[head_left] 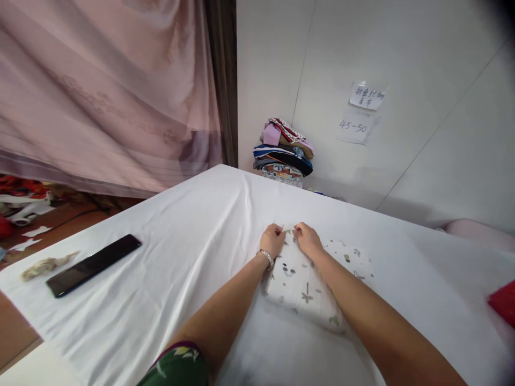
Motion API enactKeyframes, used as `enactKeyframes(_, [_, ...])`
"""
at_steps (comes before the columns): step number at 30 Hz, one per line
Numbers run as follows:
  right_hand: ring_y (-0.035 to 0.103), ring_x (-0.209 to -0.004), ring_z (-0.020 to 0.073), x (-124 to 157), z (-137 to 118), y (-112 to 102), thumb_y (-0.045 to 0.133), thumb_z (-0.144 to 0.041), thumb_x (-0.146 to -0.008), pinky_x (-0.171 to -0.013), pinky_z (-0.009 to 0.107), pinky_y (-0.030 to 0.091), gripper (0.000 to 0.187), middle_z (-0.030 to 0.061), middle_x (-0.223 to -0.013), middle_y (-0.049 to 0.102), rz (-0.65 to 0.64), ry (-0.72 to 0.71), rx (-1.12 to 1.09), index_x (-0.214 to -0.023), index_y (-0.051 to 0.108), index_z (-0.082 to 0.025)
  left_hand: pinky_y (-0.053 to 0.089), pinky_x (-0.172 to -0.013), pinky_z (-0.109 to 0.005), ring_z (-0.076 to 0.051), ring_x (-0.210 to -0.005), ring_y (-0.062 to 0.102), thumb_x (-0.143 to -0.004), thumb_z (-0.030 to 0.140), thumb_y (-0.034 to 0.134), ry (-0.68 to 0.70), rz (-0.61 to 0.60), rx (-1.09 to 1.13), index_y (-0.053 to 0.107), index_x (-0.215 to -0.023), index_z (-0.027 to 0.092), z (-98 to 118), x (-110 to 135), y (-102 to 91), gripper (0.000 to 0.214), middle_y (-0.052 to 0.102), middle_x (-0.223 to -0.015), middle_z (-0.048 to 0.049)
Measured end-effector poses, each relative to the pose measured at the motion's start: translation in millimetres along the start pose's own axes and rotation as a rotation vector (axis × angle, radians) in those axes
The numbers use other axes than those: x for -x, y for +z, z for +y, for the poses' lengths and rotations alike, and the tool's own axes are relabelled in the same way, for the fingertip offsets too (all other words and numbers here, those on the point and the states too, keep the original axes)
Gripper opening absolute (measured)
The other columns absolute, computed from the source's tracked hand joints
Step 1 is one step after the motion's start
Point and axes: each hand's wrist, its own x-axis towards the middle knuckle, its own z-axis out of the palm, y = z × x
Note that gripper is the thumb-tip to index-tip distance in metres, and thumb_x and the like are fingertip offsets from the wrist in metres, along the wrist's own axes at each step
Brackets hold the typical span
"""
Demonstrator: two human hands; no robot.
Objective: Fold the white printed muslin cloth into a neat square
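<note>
A white patterned cloth (300, 284), folded small, lies on the white-covered table (193, 241). My left hand (272, 238) and my right hand (308, 238) sit side by side at the cloth's far edge. Both have their fingers curled and pinched on that edge. A bead bracelet is on my left wrist. My forearms lie over the cloth and hide part of it.
A black phone (93, 264) lies at the table's left, with a crumpled bit of cloth (46, 265) beside it. A stack of folded clothes (284, 151) stands at the far wall. Pink curtain (108, 91) hangs left. A red thing (505, 303) shows at the right edge.
</note>
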Motion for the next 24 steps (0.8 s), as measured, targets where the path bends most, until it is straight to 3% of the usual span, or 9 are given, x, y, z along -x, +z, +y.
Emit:
enactKeyframes(4, [0.059, -0.074, 0.0168, 1, -2, 2, 0.045, -0.03, -0.085, -0.064, 0.025, 0.035, 0.015, 0.0013, -0.083, 0.066, -0.028, 0.01, 0.03, -0.09, 0.057, -0.023, 0.043, -0.064, -0.023, -0.012, -0.067, 0.056, -0.072, 0.021, 0.056, -0.038, -0.037, 0.001, 0.057, -0.077, 0.019, -5, -4, 2.3, 0.005, 0.061, -0.07, 0.0007])
enactKeyframes(7, [0.059, -0.077, 0.0171, 3, -4, 1, 0.042, -0.03, -0.087, -0.066, 0.025, 0.034, 0.018, 0.0024, -0.087, 0.066, -0.029, 0.0, 0.048, -0.095, 0.056, -0.023, 0.046, -0.07, -0.024, -0.012, -0.075, 0.059, -0.073, 0.018, 0.055, -0.027, -0.042, 0.013, 0.056, -0.098, 0.019, -5, -5, 1.3, 0.025, 0.064, -0.09, -0.0018])
enactKeyframes(11, [0.059, -0.08, 0.0182, 4, -5, 1, 0.038, -0.03, -0.088, -0.07, 0.027, 0.034, 0.022, 0.0048, -0.089, 0.066, -0.035, -0.029, 0.058, -0.098, 0.057, -0.021, 0.039, -0.094, -0.03, -0.017, -0.111, 0.048, -0.076, 0.014, 0.05, 0.271, 0.004, -0.114, 0.049, -0.118, 0.02, 2, -1, -4.6, 0.043, 0.052, -0.123, -0.0056])
enactKeyframes(14, [0.059, -0.081, 0.0186, 3, -4, 2, 0.036, -0.028, -0.089, -0.07, 0.027, 0.036, 0.024, 0.005, -0.088, 0.066, -0.04, -0.05, 0.053, -0.096, 0.058, -0.021, 0.03, -0.103, -0.036, -0.019, -0.124, 0.036, -0.08, 0.02, 0.047, 0.457, -0.144, -0.284, 0.052, -0.118, 0.023, 11, 5, -9.1, 0.038, 0.048, -0.13, -0.0033])
enactKeyframes(18, [0.059, -0.086, 0.0172, -2, -1, 1, 0.037, -0.028, -0.089, -0.073, 0.026, 0.039, 0.024, 0.0038, -0.094, 0.066, -0.04, -0.086, 0.028, -0.099, 0.058, -0.022, 0.026, -0.104, -0.044, -0.021, -0.129, 0.029, -0.081, 0.025, 0.044, 0.411, -0.338, -0.519, 0.047, -0.123, 0.025, 20, 12, -10.7, 0.042, 0.041, -0.136, -0.0018])
enactKeyframes(24, [0.044, -0.116, 0.017, 20, 17, -23, 0.045, -0.022, -0.084, -0.095, 0.031, 0.031, 0.026, 0.0047, -0.122, 0.055, -0.02, -0.171, 0.036, -0.108, 0.056, -0.021, 0.023, -0.104, -0.046, -0.019, -0.132, 0.023, -0.085, 0.031, 0.036, 0.343, -0.365, -0.618, 0.043, -0.127, 0.025, 21, 13, -10.4, 0.043, 0.032, -0.142, 0.0002])
